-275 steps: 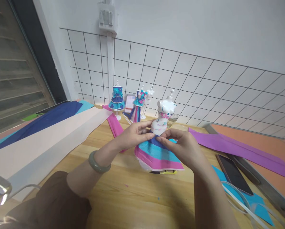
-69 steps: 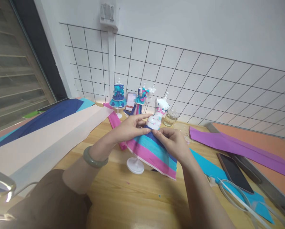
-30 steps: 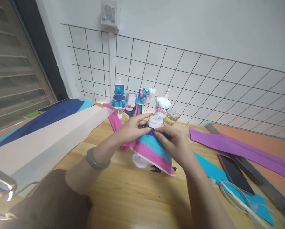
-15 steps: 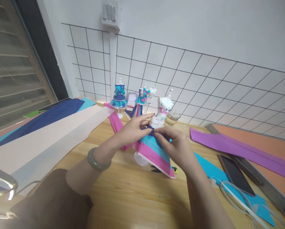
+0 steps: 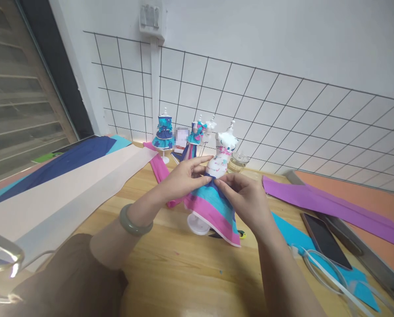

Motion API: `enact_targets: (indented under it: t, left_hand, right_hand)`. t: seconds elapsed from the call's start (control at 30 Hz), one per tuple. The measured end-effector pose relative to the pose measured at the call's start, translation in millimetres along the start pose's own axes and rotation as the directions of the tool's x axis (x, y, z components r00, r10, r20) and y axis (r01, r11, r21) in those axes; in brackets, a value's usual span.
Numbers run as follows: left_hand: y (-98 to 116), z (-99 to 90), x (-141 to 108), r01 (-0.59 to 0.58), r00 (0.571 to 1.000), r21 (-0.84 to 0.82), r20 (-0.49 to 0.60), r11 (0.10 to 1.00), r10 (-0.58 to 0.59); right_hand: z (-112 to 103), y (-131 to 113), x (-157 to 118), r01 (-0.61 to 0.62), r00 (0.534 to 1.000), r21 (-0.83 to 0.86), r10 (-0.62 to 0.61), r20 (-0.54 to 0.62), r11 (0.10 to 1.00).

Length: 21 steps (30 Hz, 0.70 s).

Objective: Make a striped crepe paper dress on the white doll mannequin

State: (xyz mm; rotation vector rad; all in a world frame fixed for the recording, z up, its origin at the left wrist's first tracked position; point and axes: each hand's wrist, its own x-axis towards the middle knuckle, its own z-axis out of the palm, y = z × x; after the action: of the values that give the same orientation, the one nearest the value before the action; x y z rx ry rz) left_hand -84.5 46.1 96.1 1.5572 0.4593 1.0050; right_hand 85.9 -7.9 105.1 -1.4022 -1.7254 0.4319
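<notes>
A small white mannequin [image 5: 219, 163] with coloured specks and a pink trim tilts to the right over its round white base [image 5: 198, 223]. Round its lower body hangs a skirt [image 5: 213, 207] in blue, turquoise and pink bands with a white hem. My left hand [image 5: 185, 177] pinches the dark blue waistband at its left, thumb on the front and fingers beside the mannequin. On the right side of the waistband, my right hand [image 5: 245, 193] pinches the cloth between thumb and forefinger. Both hands nearly meet at the front.
Behind stand a mannequin in a blue tiered dress [image 5: 164, 132], further small mannequins and a glass jar [image 5: 238, 162]. Fabric sheets [image 5: 68, 189] lie left. At right are purple cloth [image 5: 309, 200], a phone [image 5: 325, 240], a coiled cable [image 5: 327, 270] and a tray edge [image 5: 345, 233].
The mannequin has shifted slightly left and down, and its base shows more. The skirt's front has spread and turned a little. Both hands keep their pinch at the waistband.
</notes>
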Motion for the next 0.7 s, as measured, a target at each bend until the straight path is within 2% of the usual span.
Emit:
enact_targets:
  t: [0.4,0.53,0.6,0.7]
  left_hand:
    - [-1.4,1.7,-1.2,0.025,1.000,0.015,-0.019,1.000,-0.024]
    - [-3.0,1.9,-0.8,0.054,0.997,0.029,-0.059,0.998,-0.052]
    - [-3.4,0.4,0.3,0.060,0.995,0.037,-0.076,0.998,-0.057]
    - [-3.4,-4.3,2.6,0.078,0.987,0.037,-0.146,0.996,-0.072]
  right_hand:
    - [0.4,2.3,0.8,-0.013,1.000,0.035,0.013,-0.014,0.999]
    - [1.9,5.7,1.9,0.002,1.000,-0.021,-0.002,-0.015,1.000]
    - [0.9,6.0,2.5,0.057,0.998,-0.077,-0.059,-0.023,0.995]
    - [-3.1,-0.6,0.4,0.230,0.963,-0.209,-0.253,-0.093,0.950]
